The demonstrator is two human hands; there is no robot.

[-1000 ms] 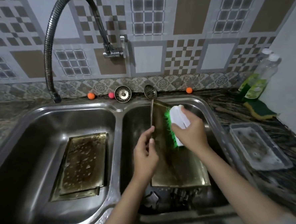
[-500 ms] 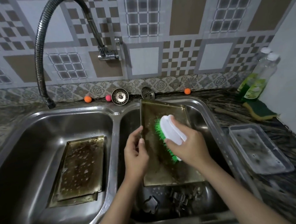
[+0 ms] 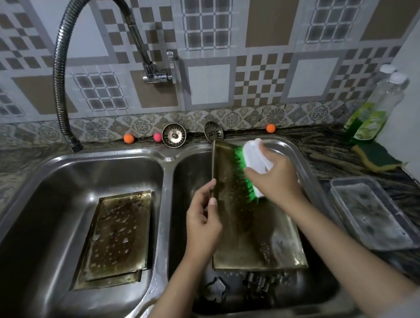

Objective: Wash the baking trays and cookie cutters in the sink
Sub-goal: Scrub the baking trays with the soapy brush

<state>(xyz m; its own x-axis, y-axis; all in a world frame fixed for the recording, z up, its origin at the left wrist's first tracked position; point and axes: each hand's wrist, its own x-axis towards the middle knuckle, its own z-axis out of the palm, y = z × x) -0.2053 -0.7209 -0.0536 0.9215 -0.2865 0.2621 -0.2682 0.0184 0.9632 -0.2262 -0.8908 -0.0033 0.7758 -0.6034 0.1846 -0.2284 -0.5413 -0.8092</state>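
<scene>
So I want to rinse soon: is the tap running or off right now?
Off, as far as shows: no water falls from the grey flexible tap hose, whose nozzle hangs over the left steel basin.

A stained brass-coloured tray (image 3: 252, 230) stands tilted in the right basin; two stacked trays (image 3: 115, 238) lie flat left of the fingers (image 3: 213, 203); cookie cutters (image 3: 256, 282) lie below.

In the right basin (image 3: 311, 177) at our twelve o'clock a baking tray (image 3: 253, 237) leans, cookie cutters (image 3: 260, 282) before it. At nine o'clock, stacked trays (image 3: 115, 238) lie in the left basin (image 3: 46, 193). At three o'clock a container (image 3: 375, 217) sits on the counter (image 3: 326, 149), bottles (image 3: 373, 109) behind it.
</scene>
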